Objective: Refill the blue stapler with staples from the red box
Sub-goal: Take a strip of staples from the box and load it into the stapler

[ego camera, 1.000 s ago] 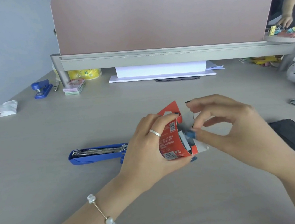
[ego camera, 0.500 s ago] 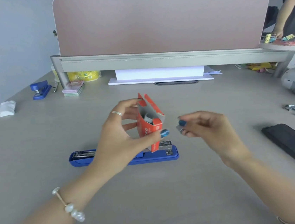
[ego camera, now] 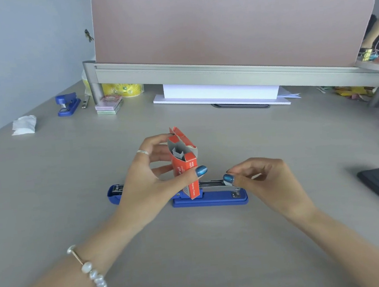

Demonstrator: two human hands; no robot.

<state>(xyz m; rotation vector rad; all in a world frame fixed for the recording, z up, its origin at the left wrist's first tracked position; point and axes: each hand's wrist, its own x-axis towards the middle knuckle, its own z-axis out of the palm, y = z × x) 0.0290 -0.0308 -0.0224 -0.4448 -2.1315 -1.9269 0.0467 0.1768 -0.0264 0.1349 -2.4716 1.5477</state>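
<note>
While opened flat on the desk (ego camera: 46, 183), blue stapler (ego camera: 210, 198) lies beneath both hands | left hand (ego camera: 151, 183) fingers clamp upright red staple box (ego camera: 185, 165) | right hand (ego camera: 262, 181) fingertips pinch staple strip (ego camera: 227, 181) over magazine

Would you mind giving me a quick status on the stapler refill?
Left hand holds red box upright, flaps open. Right hand pinches staples over opened blue stapler. Nothing blocking.

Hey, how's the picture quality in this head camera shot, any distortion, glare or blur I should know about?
Head view: wide-angle bending curves the pink divider panel and tilts the desk edges; light is soft and even, with faint shadows under the hands; no harsh glare. The red staple box and blue stapler are fairly sharp, though the box print is unreadable; the far right edge looks smeared.
</note>
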